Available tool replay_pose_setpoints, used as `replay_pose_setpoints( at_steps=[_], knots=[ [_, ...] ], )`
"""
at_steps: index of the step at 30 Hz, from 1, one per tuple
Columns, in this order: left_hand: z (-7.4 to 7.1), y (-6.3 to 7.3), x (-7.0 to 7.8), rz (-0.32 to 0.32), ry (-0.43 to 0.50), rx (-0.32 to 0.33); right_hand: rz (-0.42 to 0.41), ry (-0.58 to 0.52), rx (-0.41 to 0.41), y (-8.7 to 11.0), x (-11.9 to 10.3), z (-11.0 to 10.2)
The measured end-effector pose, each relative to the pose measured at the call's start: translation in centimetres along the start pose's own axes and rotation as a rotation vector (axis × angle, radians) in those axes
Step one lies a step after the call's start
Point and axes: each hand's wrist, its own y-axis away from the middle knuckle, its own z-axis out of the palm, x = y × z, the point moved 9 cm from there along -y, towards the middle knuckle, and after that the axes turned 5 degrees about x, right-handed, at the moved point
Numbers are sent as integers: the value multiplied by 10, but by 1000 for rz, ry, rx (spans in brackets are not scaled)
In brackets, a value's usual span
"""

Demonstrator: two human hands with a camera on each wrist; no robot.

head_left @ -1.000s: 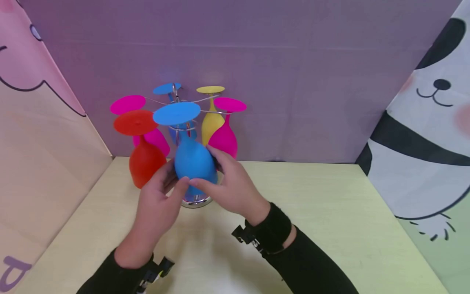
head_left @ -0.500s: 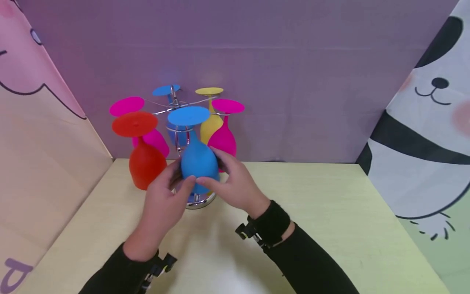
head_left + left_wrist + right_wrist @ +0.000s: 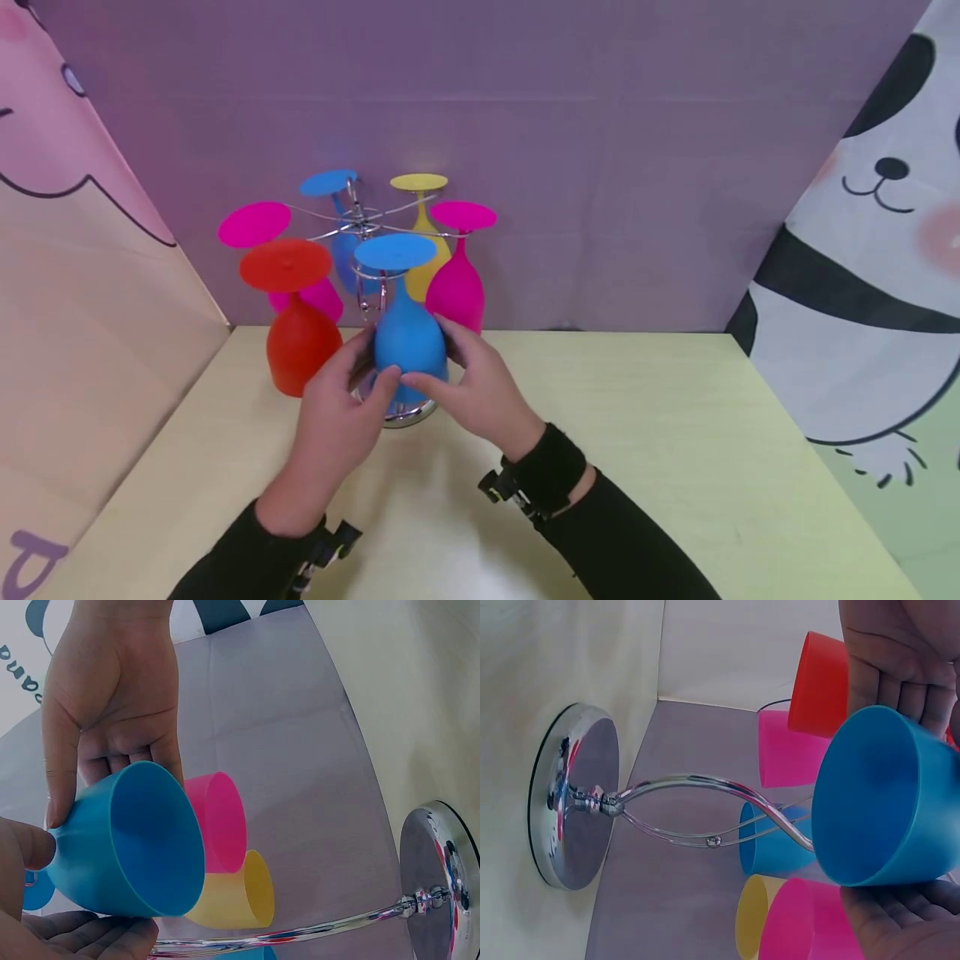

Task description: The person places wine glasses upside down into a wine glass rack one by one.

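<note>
A blue plastic goblet [image 3: 409,337] hangs upside down at the front of a chrome goblet rack [image 3: 362,218]. From its left side my left hand [image 3: 341,412] holds the bowl, thumb in front and fingers behind. On the opposite side my right hand [image 3: 483,387] grips the same bowl, its thumb close to the left thumb. The goblet's open mouth [image 3: 159,838] faces down toward the table in the left wrist view. In the right wrist view, the rack's round chrome base [image 3: 577,799] stands on the table below it.
Several other goblets hang upside down around the rack: red [image 3: 302,346], magenta [image 3: 457,287], yellow [image 3: 427,258] and another blue one [image 3: 347,250]. The pale tabletop [image 3: 660,433] extends right and forward. A purple backdrop [image 3: 600,208] rises behind, with printed panels at both sides.
Both hands have moved slightly right with the blue goblet, whose foot has dropped lower and shifted right against the rack's ring. The red goblet's foot also appears slightly lower.
</note>
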Motion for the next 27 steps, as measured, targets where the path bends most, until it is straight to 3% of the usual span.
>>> replay_pose_setpoints(
  at_steps=[8,13,20,23,27],
  knots=[
    [-2,6,4,50,-15,4,2,-9,37,14,2,-5],
    [-7,13,7,59,-60,7,-10,69,56,34,-7,-18],
    [-32,13,42,131,-167,57,-67,192,110,56,-36,-60],
    [-36,15,53,142,-246,33,-56,275,152,67,-39,-81],
    [-31,20,54,103,-387,-60,-28,466,227,86,-39,-101]
  ],
)
